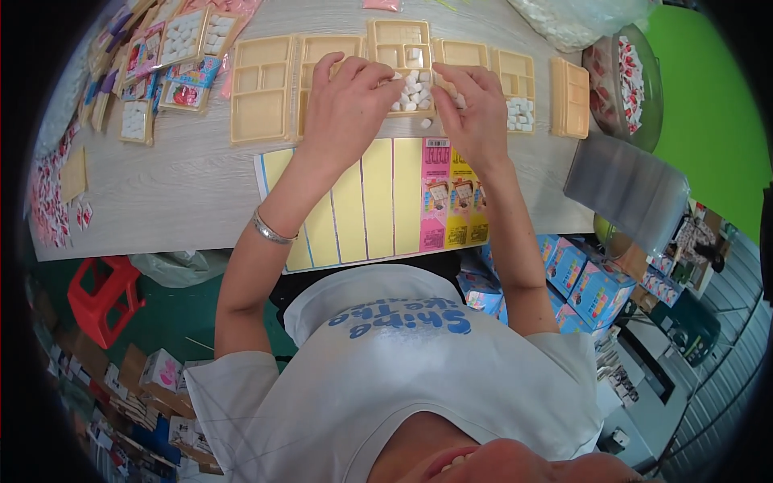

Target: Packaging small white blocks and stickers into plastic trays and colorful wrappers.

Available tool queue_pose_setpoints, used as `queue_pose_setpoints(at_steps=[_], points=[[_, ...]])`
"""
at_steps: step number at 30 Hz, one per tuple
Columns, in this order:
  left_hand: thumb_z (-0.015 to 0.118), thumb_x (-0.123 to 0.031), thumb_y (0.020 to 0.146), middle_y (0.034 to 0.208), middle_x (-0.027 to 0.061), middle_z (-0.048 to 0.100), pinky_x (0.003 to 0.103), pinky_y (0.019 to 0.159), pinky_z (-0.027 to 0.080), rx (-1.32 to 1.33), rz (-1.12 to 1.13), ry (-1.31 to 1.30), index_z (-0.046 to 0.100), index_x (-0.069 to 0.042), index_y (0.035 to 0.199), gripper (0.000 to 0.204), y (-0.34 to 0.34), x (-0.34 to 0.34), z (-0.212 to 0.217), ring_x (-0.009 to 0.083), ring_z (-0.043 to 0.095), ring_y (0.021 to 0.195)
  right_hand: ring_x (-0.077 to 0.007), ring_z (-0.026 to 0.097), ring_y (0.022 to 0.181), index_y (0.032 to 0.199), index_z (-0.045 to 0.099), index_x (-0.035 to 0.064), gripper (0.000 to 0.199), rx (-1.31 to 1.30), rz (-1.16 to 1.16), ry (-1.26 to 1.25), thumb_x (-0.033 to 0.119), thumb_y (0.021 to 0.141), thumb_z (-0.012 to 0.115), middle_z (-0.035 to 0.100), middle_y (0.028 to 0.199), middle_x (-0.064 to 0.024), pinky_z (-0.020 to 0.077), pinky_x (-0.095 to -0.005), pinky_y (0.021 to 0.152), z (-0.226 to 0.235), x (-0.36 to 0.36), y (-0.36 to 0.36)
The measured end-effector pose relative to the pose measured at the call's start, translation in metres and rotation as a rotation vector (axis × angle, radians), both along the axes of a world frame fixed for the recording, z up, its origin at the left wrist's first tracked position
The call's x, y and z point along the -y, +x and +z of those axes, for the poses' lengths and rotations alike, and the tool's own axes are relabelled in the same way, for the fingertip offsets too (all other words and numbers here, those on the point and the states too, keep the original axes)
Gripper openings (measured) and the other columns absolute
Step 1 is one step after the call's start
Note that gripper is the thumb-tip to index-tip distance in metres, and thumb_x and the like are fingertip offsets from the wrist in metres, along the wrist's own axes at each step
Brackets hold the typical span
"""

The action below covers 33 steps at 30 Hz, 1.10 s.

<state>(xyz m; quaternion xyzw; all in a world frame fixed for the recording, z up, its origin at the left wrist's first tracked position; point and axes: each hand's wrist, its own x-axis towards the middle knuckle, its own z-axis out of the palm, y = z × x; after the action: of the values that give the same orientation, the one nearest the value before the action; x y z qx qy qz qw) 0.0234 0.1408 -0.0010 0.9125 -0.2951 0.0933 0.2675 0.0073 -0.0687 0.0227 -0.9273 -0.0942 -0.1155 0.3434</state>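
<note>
Small white cube-shaped pieces are heaped in the large lower compartment of a beige compartment tray. One more piece lies in a smaller compartment above, and a loose one is on the table just below. My left hand reaches in from the left side, its fingers bent and apart, the fingertips by the heap. On the other side, my right hand has thumb and forefinger spread around the tray's right edge. A little white shows beneath that hand; whether it touches it, I cannot tell.
More beige trays flank the middle one; the rightmost in the row holds white pieces. A printed card sheet lies before me. Packed trays pile up at left. A round clear tub of wrapped sweets stands at right.
</note>
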Motion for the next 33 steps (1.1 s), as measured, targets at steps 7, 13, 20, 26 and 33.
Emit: queue_pose_setpoints(at_steps=[7, 13, 20, 26, 33], points=[[0.069, -0.037, 0.090, 0.144, 0.0036, 0.056, 0.054, 0.119, 0.023, 0.002, -0.012, 0.159, 0.060, -0.010, 0.138, 0.055, -0.021, 0.010, 0.008, 0.0237, 0.046, 0.137, -0.0237, 0.064, 0.087, 0.096, 0.078, 0.0096, 0.014, 0.064, 0.054, -0.121, 0.011, 0.082, 0.078, 0.070, 0.085, -0.0040, 0.0523, -0.0347, 0.076, 0.001, 0.006, 0.005], [0.063, -0.059, 0.089, 0.160, 0.0032, 0.038, 0.054, 0.124, 0.014, -0.084, -0.029, 0.154, 0.046, -0.010, 0.150, 0.080, -0.032, 0.020, 0.015, 0.0227, 0.025, 0.152, -0.0228, 0.065, 0.086, 0.093, 0.078, 0.0127, 0.012, 0.206, 0.018, -0.213, 0.018, 0.083, 0.078, 0.069, 0.084, -0.0035, 0.0534, -0.0355, 0.072, 0.003, 0.006, 0.044], [0.062, -0.059, 0.090, 0.161, 0.0082, 0.038, 0.055, 0.122, 0.017, -0.180, -0.015, 0.131, 0.041, -0.006, 0.153, 0.085, -0.034, 0.014, 0.015, 0.0258, 0.028, 0.151, -0.0240, 0.066, 0.086, 0.088, 0.077, 0.0134, 0.012, 0.069, 0.184, -0.442, 0.024, 0.083, 0.076, 0.068, 0.084, -0.0028, 0.0545, -0.0366, 0.073, 0.004, -0.005, 0.065], [0.057, -0.050, 0.097, 0.161, 0.0082, 0.036, 0.059, 0.121, 0.019, -0.079, 0.208, 0.188, 0.042, -0.007, 0.153, 0.072, -0.015, -0.008, 0.011, 0.0273, 0.028, 0.151, -0.0241, 0.066, 0.085, 0.088, 0.076, 0.0119, 0.011, 0.010, 0.201, -0.416, 0.022, 0.085, 0.074, 0.068, 0.083, -0.0031, 0.0546, -0.0386, 0.073, 0.009, -0.009, 0.068], [0.055, -0.044, 0.099, 0.164, 0.0001, 0.033, 0.060, 0.122, 0.016, -0.084, 0.103, 0.338, 0.040, -0.017, 0.155, 0.064, -0.011, 0.003, 0.003, 0.0238, 0.024, 0.153, -0.0259, 0.067, 0.080, 0.090, 0.076, 0.0099, 0.008, -0.060, 0.104, -0.175, 0.017, 0.087, 0.073, 0.068, 0.085, -0.0049, 0.0536, -0.0378, 0.070, 0.016, -0.002, 0.041]])
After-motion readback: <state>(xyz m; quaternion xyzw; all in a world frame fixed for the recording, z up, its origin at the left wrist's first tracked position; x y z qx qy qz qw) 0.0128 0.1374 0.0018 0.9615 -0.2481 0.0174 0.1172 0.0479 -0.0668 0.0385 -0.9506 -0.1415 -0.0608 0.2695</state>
